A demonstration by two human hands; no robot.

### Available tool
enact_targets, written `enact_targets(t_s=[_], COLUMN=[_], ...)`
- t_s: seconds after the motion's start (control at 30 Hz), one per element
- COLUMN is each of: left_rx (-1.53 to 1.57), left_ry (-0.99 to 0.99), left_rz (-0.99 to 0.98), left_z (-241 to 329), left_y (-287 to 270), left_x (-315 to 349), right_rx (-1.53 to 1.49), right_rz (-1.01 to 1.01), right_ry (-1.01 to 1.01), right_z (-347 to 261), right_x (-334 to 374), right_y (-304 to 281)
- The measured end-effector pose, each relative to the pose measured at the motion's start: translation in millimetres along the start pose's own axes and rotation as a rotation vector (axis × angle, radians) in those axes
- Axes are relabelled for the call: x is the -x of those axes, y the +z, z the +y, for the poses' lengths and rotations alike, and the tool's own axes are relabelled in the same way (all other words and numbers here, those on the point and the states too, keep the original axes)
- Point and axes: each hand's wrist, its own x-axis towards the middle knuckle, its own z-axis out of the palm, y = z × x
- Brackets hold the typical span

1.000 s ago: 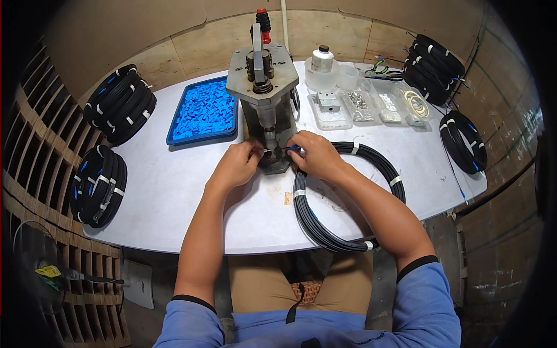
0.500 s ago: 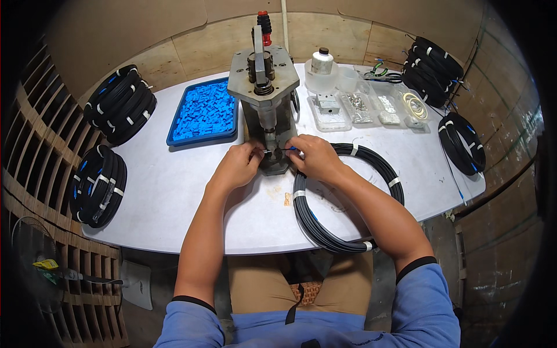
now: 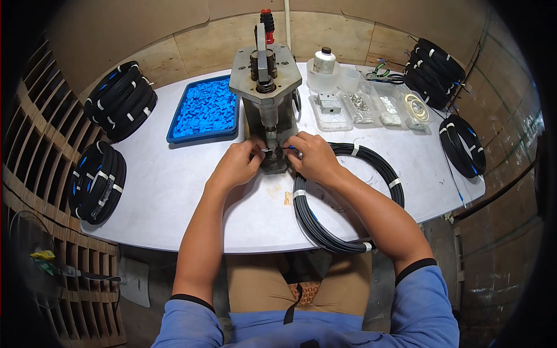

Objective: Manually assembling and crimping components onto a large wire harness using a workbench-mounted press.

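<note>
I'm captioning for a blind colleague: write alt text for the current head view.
A person's left hand and right hand are at the base of a metal press on a white table, the right pinching a small blue piece. A black cable coil lies beneath the right forearm; left of the press is a blue tray of blue parts.

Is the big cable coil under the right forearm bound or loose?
Bound: white bands wrap the black cable coil at several points.

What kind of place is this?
It looks like a small workshop: there's a metal press on the table, a dark blue tray full of little blue pieces, and coils of black cable.
</note>
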Motion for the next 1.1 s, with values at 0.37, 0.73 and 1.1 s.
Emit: enact_targets(t_s=[0.37, 0.73, 1.1], left_rx=[-0.105, -0.075, -0.055], left_ry=[-0.018, -0.009, -0.006], left_rz=[-0.009, 0.008, 0.015], left_z=[0.7, -3.3, -3.4], left_y=[-1.3, -0.1, 1.4], left_x=[-0.7, -0.9, -1.4], right_rx=[0.054, 0.066, 0.074], right_rz=[0.011, -0.002, -0.006], right_ry=[-0.015, -0.032, -0.013], right_z=[1.8, 1.9, -0.7], right_x=[-0.6, -0.7, -0.9], right_y=[6.2, 5.6, 2.3])
